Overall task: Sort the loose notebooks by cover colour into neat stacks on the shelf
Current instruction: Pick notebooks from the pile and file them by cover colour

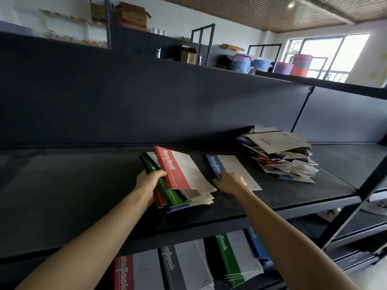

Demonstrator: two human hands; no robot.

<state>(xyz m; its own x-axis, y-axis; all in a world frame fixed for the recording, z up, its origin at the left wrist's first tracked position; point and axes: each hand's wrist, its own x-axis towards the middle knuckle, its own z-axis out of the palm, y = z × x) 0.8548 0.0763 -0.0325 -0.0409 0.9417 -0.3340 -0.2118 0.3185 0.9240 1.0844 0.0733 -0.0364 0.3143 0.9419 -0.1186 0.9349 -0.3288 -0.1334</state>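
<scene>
On the black shelf (83,185) my left hand (148,183) grips the spine side of a fanned bundle of notebooks. A red notebook (180,170) lies on top of the bundle, with a green one (167,189) under it, then grey and blue covers. Just to the right a blue notebook (230,170) lies flat on the shelf. My right hand (229,183) rests on its near end, thumb at the spine. Further right sits a messy pile of loose notebooks (280,158), mixed colours, a pale cover on top.
On the shelf below stand sorted stacks: red (125,273), grey (180,266), green (232,258) and blue (257,243). A tall black back panel (146,101) rises behind the shelf. A black upright post (368,185) frames the right end. Boxes and tubs stand on shelves beyond.
</scene>
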